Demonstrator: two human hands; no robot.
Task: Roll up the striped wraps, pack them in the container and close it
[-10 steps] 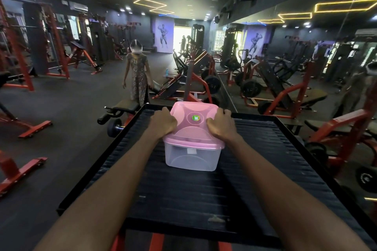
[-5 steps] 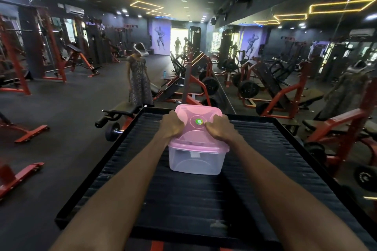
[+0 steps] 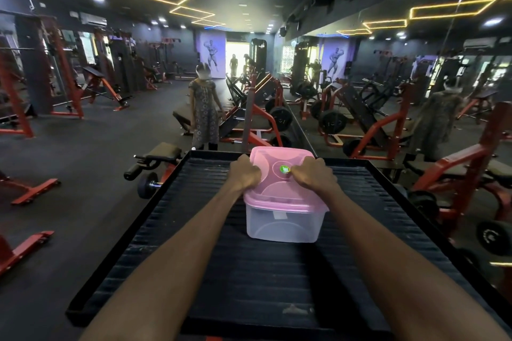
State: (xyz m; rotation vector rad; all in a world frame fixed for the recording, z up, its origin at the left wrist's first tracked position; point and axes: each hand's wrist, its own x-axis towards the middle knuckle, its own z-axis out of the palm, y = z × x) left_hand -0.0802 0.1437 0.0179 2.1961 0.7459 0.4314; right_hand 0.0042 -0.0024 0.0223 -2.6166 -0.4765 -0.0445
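A clear plastic container (image 3: pixel 285 225) with a pink lid (image 3: pixel 279 194) stands on the black ribbed platform (image 3: pixel 249 271), a little right of its middle. A green round sticker marks the lid's top. My left hand (image 3: pixel 245 174) presses on the lid's left side with fingers curled. At the lid's right side my right hand (image 3: pixel 314 176) does the same, its thumb near the sticker. Through the clear wall I make out no striped wraps.
The platform has a raised black rim (image 3: pixel 122 255). A person in a patterned dress (image 3: pixel 205 116) stands just beyond its far edge. Red gym machines, a dumbbell (image 3: pixel 145 184) at the left and a mirror wall at the right surround it.
The view has shifted, so the container sits further right in frame. Both hands have slid a little inward on the lid and stay pressed on it.
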